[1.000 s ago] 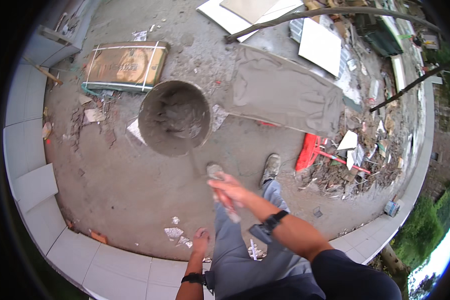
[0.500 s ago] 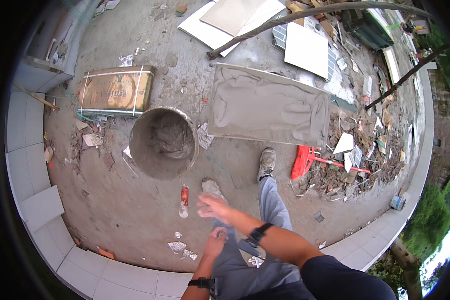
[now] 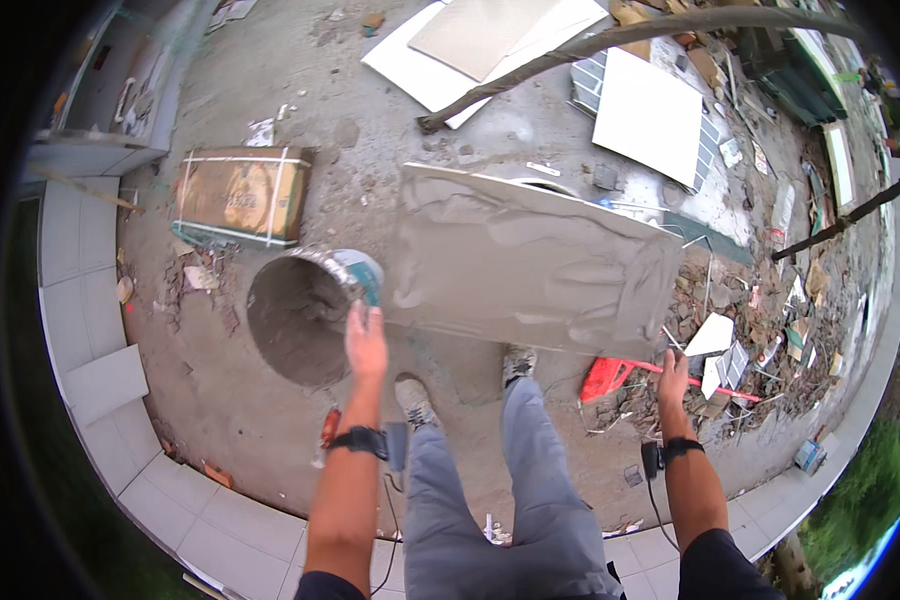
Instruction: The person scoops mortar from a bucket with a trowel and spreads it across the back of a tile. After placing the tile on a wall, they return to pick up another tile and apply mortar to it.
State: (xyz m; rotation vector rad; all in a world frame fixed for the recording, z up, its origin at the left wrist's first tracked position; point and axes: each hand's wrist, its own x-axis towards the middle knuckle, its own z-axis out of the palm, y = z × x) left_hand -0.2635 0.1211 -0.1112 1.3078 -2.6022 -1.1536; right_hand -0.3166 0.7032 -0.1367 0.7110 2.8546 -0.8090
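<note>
A large rectangular slab (image 3: 535,265), its upper face spread with wet grey mortar, is held between my hands and looks raised off the ground. My left hand (image 3: 366,345) is at its near left corner, beside the bucket; the fingers are partly blurred. My right hand (image 3: 673,378) grips the near right corner, fingers curled at the edge. The large bucket (image 3: 300,325), coated inside with grey mortar, leans with its mouth toward the left. A blue-green patch shows on its outer wall. Below my left wrist lies a red-and-clear bottle (image 3: 329,428), partly hidden.
A strapped cardboard box (image 3: 240,195) lies beyond the bucket. White panels (image 3: 650,115) lie at the far side, crossed by a curved pole (image 3: 610,40). A red long-handled dustpan (image 3: 604,379) and rubble (image 3: 740,320) are at the right. A low tiled kerb (image 3: 205,515) borders the ground.
My hands have moved apart from in front of my legs to the slab's near corners. The slab looks larger and closer. More of the bucket's outer wall shows.
</note>
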